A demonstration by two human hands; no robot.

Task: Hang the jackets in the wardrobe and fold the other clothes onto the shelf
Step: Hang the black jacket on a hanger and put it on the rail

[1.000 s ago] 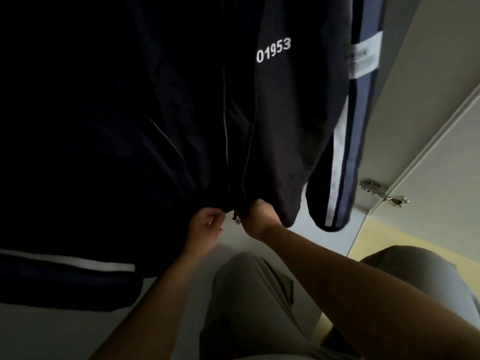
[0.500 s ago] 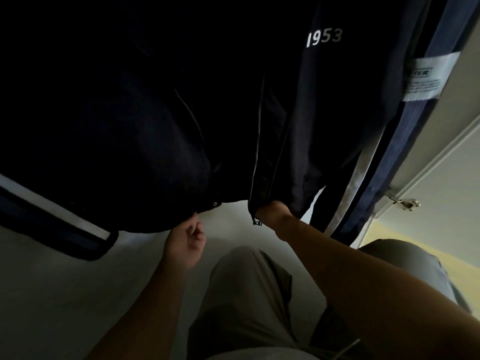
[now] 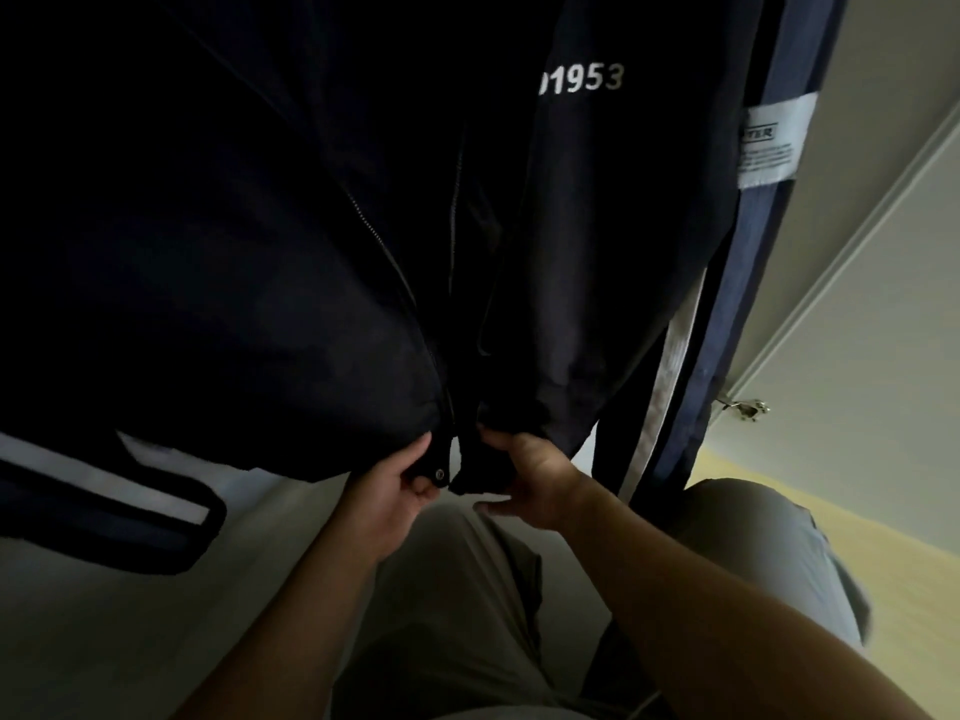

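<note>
jacket [image 3: 260, 262]: dark navy, white 01953 print, striped sleeves | hangs with long axis vertical, hem down, above the legs [image 3: 457, 605] | left hand [image 3: 395, 485] fingers pinch hem left of zipper [image 3: 453, 241] | right hand [image 3: 537, 475] fingers hold hem right of it

We reach both bare forearms up and forward from the lower edge of view, our left grip [image 3: 400, 485] and right grip [image 3: 537, 480] close together, each with fingers curled, pinching one side of the jacket [image 3: 260, 252] hem.
</note>
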